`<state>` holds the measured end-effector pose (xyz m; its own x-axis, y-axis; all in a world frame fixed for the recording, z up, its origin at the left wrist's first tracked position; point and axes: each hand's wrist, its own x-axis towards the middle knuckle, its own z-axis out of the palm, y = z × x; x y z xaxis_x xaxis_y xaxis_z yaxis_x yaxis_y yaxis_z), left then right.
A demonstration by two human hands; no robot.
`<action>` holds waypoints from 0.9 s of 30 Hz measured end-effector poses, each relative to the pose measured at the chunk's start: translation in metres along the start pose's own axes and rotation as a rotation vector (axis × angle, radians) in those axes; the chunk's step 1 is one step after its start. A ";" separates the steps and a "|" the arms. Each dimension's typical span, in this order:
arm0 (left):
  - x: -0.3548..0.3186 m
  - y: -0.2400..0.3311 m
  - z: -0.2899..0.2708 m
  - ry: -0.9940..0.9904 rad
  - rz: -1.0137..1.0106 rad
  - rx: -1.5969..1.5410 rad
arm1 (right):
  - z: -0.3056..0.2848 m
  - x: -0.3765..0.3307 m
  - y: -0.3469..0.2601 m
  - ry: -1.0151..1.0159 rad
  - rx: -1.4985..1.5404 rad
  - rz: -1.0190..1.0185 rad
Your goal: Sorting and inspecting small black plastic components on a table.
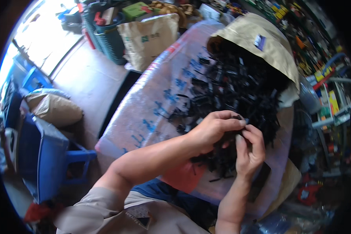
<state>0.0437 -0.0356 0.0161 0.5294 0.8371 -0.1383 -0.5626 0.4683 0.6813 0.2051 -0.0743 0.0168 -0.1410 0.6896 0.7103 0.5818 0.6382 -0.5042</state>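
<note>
A loose pile of small black plastic-looking pieces [218, 84] spills out of a large tan paper sack [249, 29] onto the covered work surface in front of me. Over the near part of this pile, my left hand [218, 126] and my right hand [251, 152] meet at the fingertips. Both are closed in a pinch around a small dark piece, mostly hidden by the fingers; its exact kind cannot be made out. Below my left wrist lies a flat red-orange sheet [185, 177], partly under the pieces.
Clear bubble-wrap-like plastic with blue handwriting [136, 113] covers the surface. On the left are a blue plastic bin [45, 156], a blue stool [80, 158] and a filled sack [54, 109]. Beyond stand a paper bag [150, 41] and a dark green basket [109, 45]. Cluttered shelving [327, 93] lines the right.
</note>
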 end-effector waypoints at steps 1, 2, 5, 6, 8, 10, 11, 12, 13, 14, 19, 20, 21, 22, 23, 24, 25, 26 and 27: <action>0.003 0.005 -0.003 -0.022 0.018 -0.076 | -0.002 -0.006 -0.001 0.007 0.175 0.133; 0.003 0.017 -0.005 0.087 0.100 -0.102 | -0.005 -0.008 -0.001 0.006 0.197 0.166; 0.000 0.081 -0.047 0.300 0.506 0.035 | -0.017 -0.008 0.007 0.155 0.233 0.211; -0.003 0.104 -0.074 0.364 0.641 0.114 | -0.021 -0.008 0.012 0.145 0.264 0.233; -0.016 0.144 -0.104 0.684 0.800 0.315 | -0.024 -0.008 0.013 0.155 0.252 0.260; -0.029 0.168 -0.142 0.820 0.791 0.666 | -0.016 -0.005 0.008 0.132 0.331 0.298; -0.029 0.172 -0.162 0.892 0.803 0.865 | -0.012 -0.005 0.006 0.104 0.343 0.321; -0.032 0.176 -0.181 0.995 0.557 1.132 | -0.009 -0.004 0.002 0.081 0.347 0.364; -0.034 0.175 -0.198 1.067 0.466 1.470 | -0.006 -0.004 0.002 0.042 0.356 0.390; -0.029 0.162 -0.186 1.045 0.489 1.546 | -0.006 -0.006 0.003 0.018 0.358 0.418; -0.040 0.090 -0.068 0.271 0.303 1.470 | -0.009 0.000 0.000 -0.046 0.095 0.302; -0.043 0.078 -0.051 0.143 0.278 1.555 | -0.010 -0.002 0.003 -0.052 0.096 0.306; -0.041 0.062 -0.045 0.087 0.359 1.728 | -0.009 -0.002 0.003 -0.046 0.095 0.304; -0.037 0.050 -0.042 0.019 0.390 1.786 | -0.010 -0.001 0.002 -0.050 0.090 0.290; -0.032 0.039 -0.042 0.024 0.418 1.824 | -0.009 -0.001 0.002 -0.055 0.088 0.278; -0.029 0.036 -0.046 0.015 0.423 1.829 | -0.009 0.000 -0.001 -0.074 0.085 0.266; -0.025 0.036 -0.043 0.046 0.521 1.729 | -0.009 0.000 -0.002 -0.072 0.087 0.252; -0.021 0.037 -0.039 0.075 0.615 1.625 | -0.009 -0.001 -0.004 -0.068 0.090 0.237; -0.019 0.039 -0.034 0.114 0.647 1.542 | -0.009 0.000 -0.003 -0.068 0.086 0.208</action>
<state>-0.0103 -0.0234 0.0210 0.3911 0.8151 0.4274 0.4890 -0.5775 0.6538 0.2105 -0.0794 0.0227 -0.0802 0.8289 0.5536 0.5336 0.5048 -0.6786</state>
